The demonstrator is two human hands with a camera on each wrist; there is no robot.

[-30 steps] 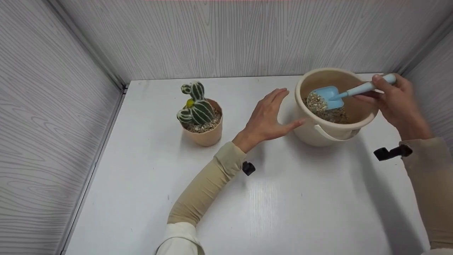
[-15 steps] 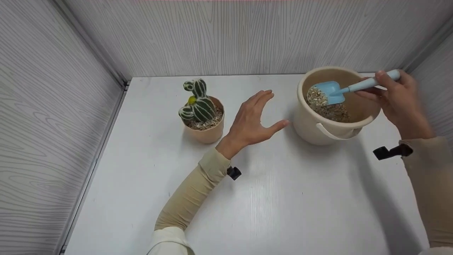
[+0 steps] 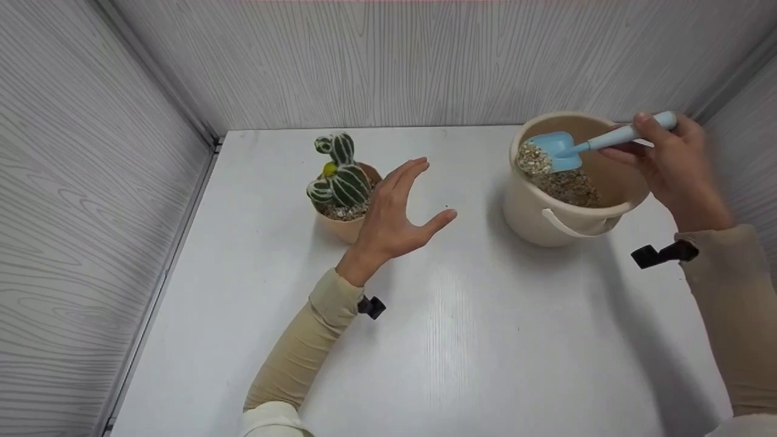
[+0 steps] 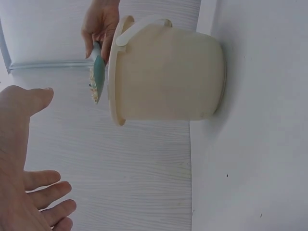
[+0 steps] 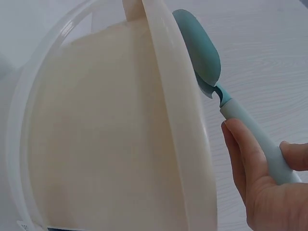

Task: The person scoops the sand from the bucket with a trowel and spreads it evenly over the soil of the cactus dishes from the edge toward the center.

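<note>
On the white bench (image 3: 461, 340), the open, empty left hand (image 3: 394, 212) has drifted from the cream plastic bucket (image 3: 546, 212) toward the small potted striped cactus (image 3: 343, 182). The right hand (image 3: 674, 164) grips the blue plastic trowel (image 3: 561, 152), now lifted to the rim, loaded with gravel.

You grip a smooth matt plastic scoop (image 3: 555, 152) heaped with coarse, gritty gravel (image 3: 533, 159). The bucket (image 3: 534, 212) looks like smooth cream plastic. The table (image 3: 455, 340) shows a glossy white woodgrain finish.

Left hand (image 3: 391, 212) hides part of the cactus pot (image 3: 340, 226).
</note>
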